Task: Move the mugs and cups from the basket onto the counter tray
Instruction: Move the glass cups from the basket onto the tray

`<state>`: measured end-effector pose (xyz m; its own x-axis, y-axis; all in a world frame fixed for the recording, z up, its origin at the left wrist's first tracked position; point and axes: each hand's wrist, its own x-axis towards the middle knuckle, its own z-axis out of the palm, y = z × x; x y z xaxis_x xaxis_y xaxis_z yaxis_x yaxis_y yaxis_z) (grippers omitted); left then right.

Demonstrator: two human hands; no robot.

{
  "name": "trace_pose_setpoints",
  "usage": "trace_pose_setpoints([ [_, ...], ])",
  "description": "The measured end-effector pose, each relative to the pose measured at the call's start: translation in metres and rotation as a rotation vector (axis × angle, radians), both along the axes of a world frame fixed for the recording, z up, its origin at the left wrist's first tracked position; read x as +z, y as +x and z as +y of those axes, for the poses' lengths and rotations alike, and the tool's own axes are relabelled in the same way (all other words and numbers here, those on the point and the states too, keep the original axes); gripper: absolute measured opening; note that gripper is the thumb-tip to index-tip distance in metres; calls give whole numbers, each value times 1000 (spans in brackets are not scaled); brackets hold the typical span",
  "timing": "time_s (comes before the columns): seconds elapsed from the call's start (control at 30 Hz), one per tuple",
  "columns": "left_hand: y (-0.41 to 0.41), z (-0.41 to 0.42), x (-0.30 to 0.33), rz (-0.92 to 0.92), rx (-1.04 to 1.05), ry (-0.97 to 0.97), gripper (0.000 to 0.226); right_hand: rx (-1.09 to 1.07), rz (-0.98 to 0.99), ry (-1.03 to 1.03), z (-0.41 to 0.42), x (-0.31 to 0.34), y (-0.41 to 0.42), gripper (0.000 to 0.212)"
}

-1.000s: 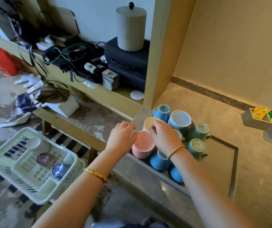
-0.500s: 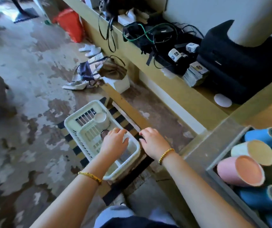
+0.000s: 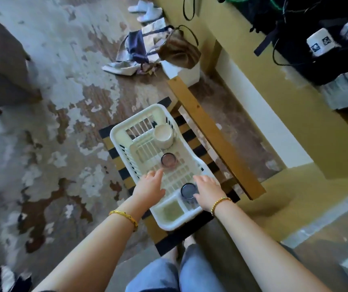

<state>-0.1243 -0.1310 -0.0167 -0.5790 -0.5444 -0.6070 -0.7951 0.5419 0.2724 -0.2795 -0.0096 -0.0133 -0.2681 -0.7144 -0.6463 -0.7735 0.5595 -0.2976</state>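
Down on a striped stool, the white basket (image 3: 120,134) holds three cups: a cream cup (image 3: 163,135) at its far end, a pinkish cup (image 3: 168,160) near the middle, and a dark cup (image 3: 188,191) in a near corner compartment. The left hand (image 3: 150,186) hovers over the basket, fingers loosely extended toward the pinkish cup, holding nothing. The right hand (image 3: 207,191) curls around the dark cup.

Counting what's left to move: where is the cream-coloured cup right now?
In the head view, the cream-coloured cup stands in the far right corner of the white plastic basket, beyond the pinkish glass cup and away from both hands.
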Motion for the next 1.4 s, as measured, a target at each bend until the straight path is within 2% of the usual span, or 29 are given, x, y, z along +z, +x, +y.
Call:
trace_pose_setpoints([
  [0.3,-35,-36,-63,-68,44,-32,89,259,14,77,-10,-71,10,71],
  [0.5,-64,-46,-106,-90,10,-40,86,379,108,68,-13,-97,4,86],
  [0.77,-63,-21,-113,-19,81,-94,78,404,140,-98,-13,-98,-4,70],
  [0.87,-57,-12,-103,-21,94,-41,71,318,113,-137,-11,-89,-12,68],
  [0.97,-52,-7,-87,25,148,71,70,134,26,-143,-8,-72,-16,71],
  [1.07,-46,-5,-63,96,223,255,55,-174,-134,-170,-12,-43,-18,75],
  [1.17,-42,-1,-31,159,334,326,41,-547,-426,-299,-20,-7,-20,73],
  [1.4,-56,-3,53,570,803,577,53,-827,-659,-551,-32,65,-19,63],
])
